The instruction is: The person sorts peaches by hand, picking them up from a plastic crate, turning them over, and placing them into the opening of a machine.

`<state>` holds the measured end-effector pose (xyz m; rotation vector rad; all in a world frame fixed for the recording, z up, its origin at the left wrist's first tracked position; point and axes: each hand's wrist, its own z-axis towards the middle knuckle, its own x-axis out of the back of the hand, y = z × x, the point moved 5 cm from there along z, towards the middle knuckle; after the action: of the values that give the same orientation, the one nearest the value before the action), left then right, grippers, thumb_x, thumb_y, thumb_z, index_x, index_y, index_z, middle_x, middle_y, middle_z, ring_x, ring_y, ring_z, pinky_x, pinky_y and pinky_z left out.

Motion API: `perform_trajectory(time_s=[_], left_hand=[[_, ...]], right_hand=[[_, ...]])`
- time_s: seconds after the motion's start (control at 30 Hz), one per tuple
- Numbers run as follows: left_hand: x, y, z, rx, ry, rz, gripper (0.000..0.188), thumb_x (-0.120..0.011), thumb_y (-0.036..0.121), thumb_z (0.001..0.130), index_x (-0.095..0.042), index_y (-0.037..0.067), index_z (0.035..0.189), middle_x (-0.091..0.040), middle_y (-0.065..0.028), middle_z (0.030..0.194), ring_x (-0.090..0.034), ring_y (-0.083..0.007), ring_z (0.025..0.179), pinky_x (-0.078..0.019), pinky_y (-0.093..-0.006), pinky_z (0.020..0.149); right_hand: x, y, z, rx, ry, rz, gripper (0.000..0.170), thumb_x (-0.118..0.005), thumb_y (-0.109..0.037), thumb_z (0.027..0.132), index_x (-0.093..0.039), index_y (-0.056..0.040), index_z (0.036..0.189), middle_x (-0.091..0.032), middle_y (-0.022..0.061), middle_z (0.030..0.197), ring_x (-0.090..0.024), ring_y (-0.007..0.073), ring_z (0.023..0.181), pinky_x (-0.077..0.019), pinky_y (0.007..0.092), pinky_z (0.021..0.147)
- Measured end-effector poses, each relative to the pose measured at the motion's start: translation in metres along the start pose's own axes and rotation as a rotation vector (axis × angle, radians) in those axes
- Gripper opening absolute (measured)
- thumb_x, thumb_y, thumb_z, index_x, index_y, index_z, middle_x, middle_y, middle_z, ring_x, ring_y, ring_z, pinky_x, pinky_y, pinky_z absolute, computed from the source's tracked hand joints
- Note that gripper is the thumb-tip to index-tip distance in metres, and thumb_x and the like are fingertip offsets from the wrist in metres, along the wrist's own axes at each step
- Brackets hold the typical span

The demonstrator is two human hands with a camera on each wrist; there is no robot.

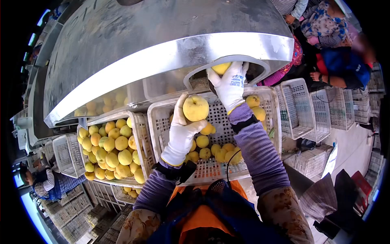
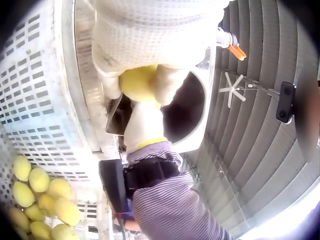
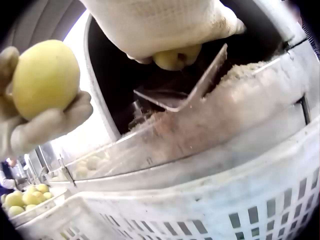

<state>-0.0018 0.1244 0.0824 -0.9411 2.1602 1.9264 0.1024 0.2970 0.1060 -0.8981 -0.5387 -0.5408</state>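
Note:
My left hand (image 1: 178,138), in a white glove, grips a yellow peach (image 1: 196,108) over the crate in front of me. In the left wrist view its fingers curl over the same peach (image 2: 137,84). Inside the metal machine's rounded opening (image 1: 260,70), my right hand (image 1: 230,86), also gloved, holds another yellow peach (image 1: 221,68). The right wrist view shows that peach's stem hollow (image 3: 176,57) facing down, close above an angled metal plate (image 3: 197,87) at the opening. Much of the right hand's grip is hidden behind the glove's back.
Below my hands, a white perforated crate (image 1: 152,122) holds several peaches. Another crate (image 1: 144,134), heaped with peaches, stands at left. The machine's metal hood (image 1: 170,28) spans the front. Stacked crates (image 1: 298,105) and other people (image 1: 341,61) are on the right; another person (image 1: 50,183) sits far left.

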Motion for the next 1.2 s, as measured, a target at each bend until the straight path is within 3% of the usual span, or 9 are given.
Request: perform_trajectory(time_s=[0.13, 0.23, 0.4, 0.63, 0.7, 0.77, 0.97, 1.1, 1.2], left_hand=[[-0.011, 0.0, 0.007, -0.139, 0.052, 0.092, 0.09, -0.073, -0.01, 0.078, -0.027, 0.003, 0.154, -0.049, -0.0129, 0.14, -0.054, -0.0224, 0.124, -0.0482, -0.036, 0.105], [-0.031, 0.011, 0.007, -0.545, -0.018, 0.849, 0.094, -0.076, -0.002, 0.078, -0.023, 0.0, 0.155, -0.046, -0.0167, 0.144, -0.054, -0.0275, 0.127, -0.0449, -0.0406, 0.109], [0.021, -0.028, -0.007, -0.27, 0.147, 0.699, 0.093, -0.072, -0.003, 0.078, -0.021, -0.003, 0.155, -0.027, -0.0214, 0.156, -0.027, -0.0319, 0.147, -0.0213, -0.0417, 0.122], [0.137, -0.136, -0.04, 0.368, 0.262, 1.404, 0.088, -0.072, 0.022, 0.081, -0.027, 0.004, 0.154, -0.028, -0.027, 0.156, -0.025, -0.0466, 0.144, -0.0271, -0.0517, 0.118], [0.138, -0.162, -0.044, 0.604, 0.131, 1.624, 0.084, -0.069, 0.029, 0.081, -0.032, 0.007, 0.153, -0.026, -0.027, 0.157, -0.026, -0.0477, 0.143, -0.0296, -0.0549, 0.116], [0.14, -0.186, -0.042, 0.564, -0.072, 1.798, 0.077, -0.067, 0.03, 0.081, -0.039, 0.009, 0.149, -0.038, -0.0253, 0.15, -0.034, -0.0454, 0.14, -0.0366, -0.055, 0.109], [0.138, -0.255, -0.045, 0.624, -0.669, 2.266, 0.045, -0.055, 0.022, 0.095, -0.055, 0.008, 0.138, -0.058, -0.016, 0.137, -0.05, -0.0366, 0.131, -0.0409, -0.0562, 0.102], [0.147, -0.263, -0.031, 0.644, -0.674, 2.173, 0.045, -0.063, 0.025, 0.092, -0.06, 0.007, 0.133, -0.066, -0.0131, 0.124, -0.058, -0.0333, 0.122, -0.0399, -0.0539, 0.104], [0.139, -0.228, -0.029, 0.676, -0.405, 1.959, 0.061, -0.075, 0.036, 0.078, -0.06, 0.008, 0.13, -0.064, -0.0141, 0.122, -0.058, -0.0351, 0.119, -0.0384, -0.0537, 0.106]], right_hand=[[0.048, -0.031, -0.011, -0.019, -0.099, 0.271, 0.099, -0.079, -0.051, 0.079, -0.034, 0.0143, 0.139, -0.046, 0.0336, 0.134, -0.049, 0.0424, 0.125, -0.0377, 0.0465, 0.109], [0.045, -0.057, -0.084, -0.149, -0.301, 0.548, 0.093, -0.082, -0.031, 0.076, -0.033, 0.0122, 0.143, -0.048, 0.0278, 0.136, -0.05, 0.0359, 0.128, -0.0393, 0.0402, 0.11], [0.034, -0.024, -0.058, -0.122, -0.083, 0.268, 0.082, -0.079, -0.024, 0.077, -0.038, 0.0085, 0.14, -0.05, 0.0319, 0.134, -0.051, 0.0455, 0.127, -0.0439, 0.0479, 0.108], [-0.002, -0.014, 0.021, 0.141, 0.071, -0.035, 0.06, -0.078, -0.035, 0.077, -0.057, 0.0092, 0.112, -0.06, 0.0302, 0.112, -0.059, 0.0453, 0.1, -0.0476, 0.0505, 0.086], [-0.016, -0.002, 0.034, -0.032, -0.541, -0.212, 0.049, -0.075, -0.039, 0.083, -0.06, 0.0045, 0.102, -0.063, 0.0231, 0.097, -0.06, 0.0436, 0.094, -0.048, 0.048, 0.084], [0.038, -0.048, 0.001, 0.15, 0.184, 0.025, 0.042, -0.073, -0.035, 0.086, -0.06, 0.0003, 0.103, -0.064, 0.0202, 0.101, -0.061, 0.0412, 0.096, -0.0482, 0.046, 0.084], [-0.097, 0.023, -0.227, -0.278, -0.69, -0.051, 0.063, -0.078, -0.037, 0.078, -0.054, -0.0047, 0.126, -0.058, 0.0166, 0.123, -0.054, 0.0363, 0.117, -0.0472, 0.0501, 0.096], [-0.178, 0.091, -0.297, -0.449, -1.212, -0.313, 0.088, -0.082, -0.04, 0.07, -0.045, -0.0052, 0.142, -0.047, 0.019, 0.143, -0.044, 0.0394, 0.134, -0.0464, 0.049, 0.105], [-0.151, 0.097, -0.276, -0.678, -1.081, 0.009, 0.081, -0.08, -0.035, 0.075, -0.046, 0.0, 0.139, -0.056, 0.0228, 0.132, -0.056, 0.0381, 0.122, -0.0494, 0.0434, 0.101]])
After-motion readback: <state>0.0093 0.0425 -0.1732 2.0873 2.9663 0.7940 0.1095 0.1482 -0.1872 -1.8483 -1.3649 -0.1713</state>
